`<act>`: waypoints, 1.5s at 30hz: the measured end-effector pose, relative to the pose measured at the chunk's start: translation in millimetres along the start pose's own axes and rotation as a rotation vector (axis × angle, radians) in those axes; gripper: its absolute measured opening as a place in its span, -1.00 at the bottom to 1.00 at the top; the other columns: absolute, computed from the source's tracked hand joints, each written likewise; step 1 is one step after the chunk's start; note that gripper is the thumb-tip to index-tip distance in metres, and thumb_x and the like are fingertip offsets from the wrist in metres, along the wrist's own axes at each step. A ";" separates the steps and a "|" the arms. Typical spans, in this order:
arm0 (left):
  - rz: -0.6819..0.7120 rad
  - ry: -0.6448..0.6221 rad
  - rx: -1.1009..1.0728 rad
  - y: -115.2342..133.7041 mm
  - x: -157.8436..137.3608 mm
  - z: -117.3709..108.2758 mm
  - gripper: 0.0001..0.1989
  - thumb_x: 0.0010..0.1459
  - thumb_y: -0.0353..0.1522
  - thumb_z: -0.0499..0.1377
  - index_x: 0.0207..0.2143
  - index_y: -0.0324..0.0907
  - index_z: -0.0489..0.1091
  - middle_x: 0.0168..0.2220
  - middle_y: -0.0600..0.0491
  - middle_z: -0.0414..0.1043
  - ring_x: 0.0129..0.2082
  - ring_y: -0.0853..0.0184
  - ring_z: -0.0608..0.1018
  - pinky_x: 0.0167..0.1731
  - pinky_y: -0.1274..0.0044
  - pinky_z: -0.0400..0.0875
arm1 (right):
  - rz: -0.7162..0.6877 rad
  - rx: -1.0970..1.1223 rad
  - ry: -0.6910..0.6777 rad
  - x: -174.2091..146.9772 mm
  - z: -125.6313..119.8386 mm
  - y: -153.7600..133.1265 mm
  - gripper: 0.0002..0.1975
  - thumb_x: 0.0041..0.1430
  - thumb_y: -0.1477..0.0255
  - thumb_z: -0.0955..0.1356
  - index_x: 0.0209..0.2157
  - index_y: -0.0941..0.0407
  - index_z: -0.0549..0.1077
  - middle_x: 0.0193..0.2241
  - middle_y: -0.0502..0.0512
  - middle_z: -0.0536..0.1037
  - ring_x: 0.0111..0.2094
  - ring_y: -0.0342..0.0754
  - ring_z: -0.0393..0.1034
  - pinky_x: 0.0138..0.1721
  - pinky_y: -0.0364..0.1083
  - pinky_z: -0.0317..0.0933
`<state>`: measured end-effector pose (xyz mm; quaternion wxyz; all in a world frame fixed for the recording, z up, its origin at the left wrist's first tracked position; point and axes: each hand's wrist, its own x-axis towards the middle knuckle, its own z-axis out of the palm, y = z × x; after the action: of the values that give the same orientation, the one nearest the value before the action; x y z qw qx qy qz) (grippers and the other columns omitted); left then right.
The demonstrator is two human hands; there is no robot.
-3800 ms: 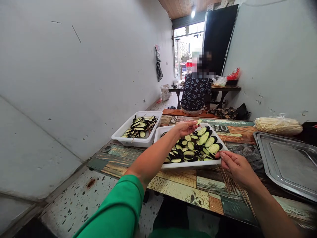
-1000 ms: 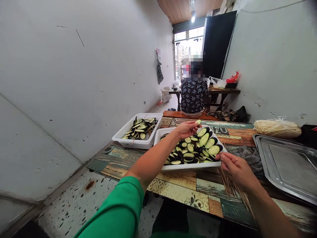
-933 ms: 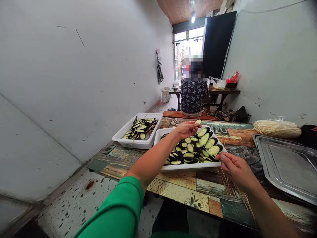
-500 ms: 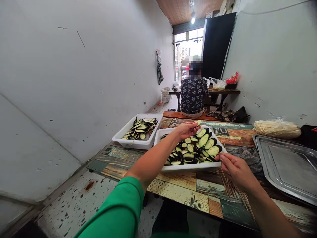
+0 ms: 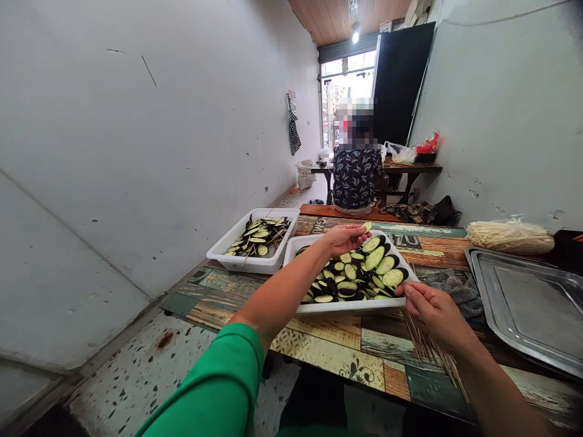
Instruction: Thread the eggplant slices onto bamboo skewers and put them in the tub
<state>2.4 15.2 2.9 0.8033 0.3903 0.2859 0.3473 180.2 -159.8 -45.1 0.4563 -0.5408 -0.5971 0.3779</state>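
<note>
My left hand (image 5: pixel 345 240) pinches a single eggplant slice (image 5: pixel 367 226) over the far side of a white tub (image 5: pixel 355 308). Closed around the near end of a skewer at the tub's right corner is my right hand (image 5: pixel 430 306). Several oval eggplant slices (image 5: pixel 375 258) with dark skin and pale green flesh sit in a row along that skewer, whose stick is mostly hidden. Beneath them, many loose eggplant slices (image 5: pixel 347 285) lie in the tub. My left forearm covers part of the tub's left side.
A second white tub (image 5: pixel 255 264) with skewered eggplant (image 5: pixel 260 233) stands to the left. Bare skewers (image 5: pixel 421 343) lie by my right wrist. At right are a grey cloth (image 5: pixel 455 288), metal trays (image 5: pixel 537 303) and a bagged pale bundle (image 5: pixel 510 235). A person (image 5: pixel 357 176) sits ahead, back turned.
My left hand and its eggplant slice have shifted very slightly to the right. My right hand and the skewer stay practically where they were.
</note>
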 end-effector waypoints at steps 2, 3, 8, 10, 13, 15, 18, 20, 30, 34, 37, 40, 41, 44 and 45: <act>-0.011 -0.007 0.015 0.6 -0.1 -0.6 -0.89 0.14 -0.59 0.10 -0.42 -0.38 0.39 -0.48 -0.04 0.42 -0.58 0.57 0.41 -0.61 0.75 0.29 | 0.032 0.030 -0.024 -0.4 -0.1 -1.5 -0.49 0.10 0.02 0.25 -0.32 0.22 0.46 -0.73 -0.14 0.11 -0.70 -0.26 -0.10 -0.69 -0.19 -0.21; -0.019 -0.005 0.018 1.0 -0.3 -0.7 -0.89 0.14 -0.60 0.10 -0.43 -0.38 0.39 -0.50 -0.02 0.41 -0.59 0.58 0.39 -0.62 0.76 0.27 | 0.048 0.049 -0.037 -0.6 -0.2 -1.7 -0.50 0.10 0.02 0.25 -0.31 0.22 0.46 -0.73 -0.14 0.11 -0.70 -0.26 -0.10 -0.69 -0.18 -0.22; -0.048 -0.002 0.000 2.2 -2.2 1.7 -0.89 0.13 -0.61 0.09 -0.43 -0.39 0.38 -0.54 0.02 0.36 -0.60 0.58 0.38 -0.63 0.76 0.24 | 0.072 0.081 -0.056 -0.9 1.1 0.2 -0.51 0.11 0.02 0.25 -0.30 0.21 0.42 -0.73 -0.16 0.09 -0.70 -0.26 -0.11 -0.69 -0.18 -0.23; -0.056 -0.009 0.010 2.1 -2.9 2.4 -0.90 0.12 -0.62 0.11 -0.44 -0.39 0.38 -0.53 0.02 0.37 -0.59 0.58 0.38 -0.63 0.75 0.24 | 0.085 0.090 -0.063 -1.2 2.3 0.3 -0.51 0.11 0.02 0.25 -0.30 0.21 0.40 -0.73 -0.17 0.09 -0.70 -0.26 -0.11 -0.69 -0.18 -0.22; -0.064 -0.013 0.045 1.0 -3.2 2.5 -0.95 0.06 -0.61 0.18 -0.43 -0.38 0.40 -0.53 0.04 0.37 -0.59 0.57 0.38 -0.62 0.73 0.23 | 0.099 0.103 -0.062 -1.9 3.9 -1.5 -0.49 0.08 0.00 0.25 -0.32 0.21 0.40 -0.74 -0.18 0.07 -0.71 -0.26 -0.11 -0.69 -0.18 -0.22; -0.057 -0.020 0.065 0.2 -3.2 2.3 -0.95 0.02 -0.60 0.22 -0.43 -0.38 0.40 -0.52 0.04 0.38 -0.58 0.57 0.38 -0.62 0.72 0.22 | 0.096 0.101 -0.053 -2.4 4.9 -3.1 -0.48 0.06 -0.01 0.26 -0.33 0.21 0.41 -0.75 -0.17 0.08 -0.71 -0.26 -0.11 -0.70 -0.19 -0.23; -0.043 -0.034 0.096 -0.6 -3.8 1.9 -0.90 -0.05 -0.58 0.28 -0.45 -0.37 0.41 -0.53 0.07 0.37 -0.59 0.58 0.36 -0.63 0.71 0.18 | 0.092 0.094 -0.030 -3.0 6.5 -4.6 -0.49 0.05 -0.01 0.27 -0.34 0.21 0.43 -0.75 -0.16 0.10 -0.71 -0.27 -0.10 -0.70 -0.19 -0.23; -0.049 -0.034 0.124 -1.5 -4.2 1.6 -0.87 -0.10 -0.56 0.32 -0.45 -0.36 0.41 -0.54 0.09 0.36 -0.62 0.59 0.31 -0.65 0.70 0.12 | 0.092 0.097 -0.023 -3.1 7.4 -4.8 -0.49 0.04 -0.01 0.27 -0.35 0.21 0.42 -0.75 -0.16 0.11 -0.71 -0.27 -0.10 -0.70 -0.19 -0.23; 0.010 0.054 0.047 -11.2 -2.0 13.7 -0.86 0.05 -0.36 0.26 -0.38 -0.26 0.40 -0.50 0.09 0.39 -0.57 0.51 0.39 -0.56 0.64 0.20 | 0.077 0.059 0.020 1.4 7.0 -0.8 -0.54 0.06 0.02 0.26 -0.35 0.18 0.41 -0.76 -0.16 0.12 -0.73 -0.25 -0.07 -0.69 -0.18 -0.23; -0.038 0.020 0.045 -14.5 -3.9 16.1 -0.85 0.05 -0.37 0.26 -0.31 -0.22 0.39 -0.44 0.10 0.43 -0.48 0.45 0.46 -0.39 0.57 0.35 | 0.094 0.091 0.050 2.4 8.2 -0.9 -0.53 0.06 0.03 0.26 -0.31 0.18 0.41 -0.77 -0.18 0.11 -0.76 -0.25 -0.06 -0.72 -0.19 -0.19; -0.106 -0.036 0.072 -19.3 -3.5 16.5 -0.80 -0.01 -0.37 0.30 -0.32 -0.24 0.39 -0.43 0.07 0.46 -0.46 0.41 0.49 -0.32 0.52 0.38 | 0.100 0.124 0.057 2.0 9.0 -3.4 -0.50 0.02 0.01 0.27 -0.30 0.19 0.41 -0.77 -0.18 0.13 -0.77 -0.25 -0.04 -0.75 -0.20 -0.15; -0.129 -0.058 0.033 -21.5 -1.6 16.6 -0.76 0.02 -0.26 0.27 -0.32 -0.24 0.40 -0.44 0.04 0.47 -0.43 0.35 0.51 -0.31 0.47 0.40 | 0.132 0.144 0.027 0.9 9.6 -5.8 -0.48 0.00 0.00 0.28 -0.27 0.18 0.42 -0.76 -0.19 0.14 -0.79 -0.26 -0.04 -0.78 -0.21 -0.14; -0.128 -0.051 0.018 -21.4 -1.0 16.3 -0.74 0.05 -0.22 0.25 -0.32 -0.24 0.40 -0.45 0.04 0.47 -0.43 0.34 0.51 -0.31 0.47 0.41 | 0.147 0.148 0.022 0.4 10.0 -6.1 -0.48 0.00 0.00 0.29 -0.26 0.18 0.43 -0.76 -0.19 0.14 -0.80 -0.26 -0.04 -0.79 -0.21 -0.14; -0.065 0.012 0.011 -20.8 0.1 14.7 -0.78 0.11 -0.23 0.19 -0.30 -0.22 0.41 -0.48 0.06 0.45 -0.46 0.36 0.51 -0.33 0.47 0.41 | 0.174 0.162 0.013 -0.9 11.6 -3.9 -0.46 -0.01 0.01 0.31 -0.20 0.20 0.43 -0.77 -0.20 0.14 -0.82 -0.26 -0.03 -0.80 -0.20 -0.14; -0.035 0.033 0.016 -20.8 0.3 14.3 -0.81 0.12 -0.27 0.18 -0.30 -0.22 0.40 -0.48 0.07 0.45 -0.47 0.37 0.51 -0.33 0.48 0.42 | 0.177 0.164 0.009 -1.0 12.0 -1.9 -0.45 -0.01 0.02 0.32 -0.17 0.21 0.43 -0.77 -0.20 0.15 -0.82 -0.25 -0.03 -0.80 -0.20 -0.14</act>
<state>20.0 -0.1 -6.8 0.8014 0.3859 0.3085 0.3373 168.1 -160.6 -47.0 0.4664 -0.5540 -0.5122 0.4618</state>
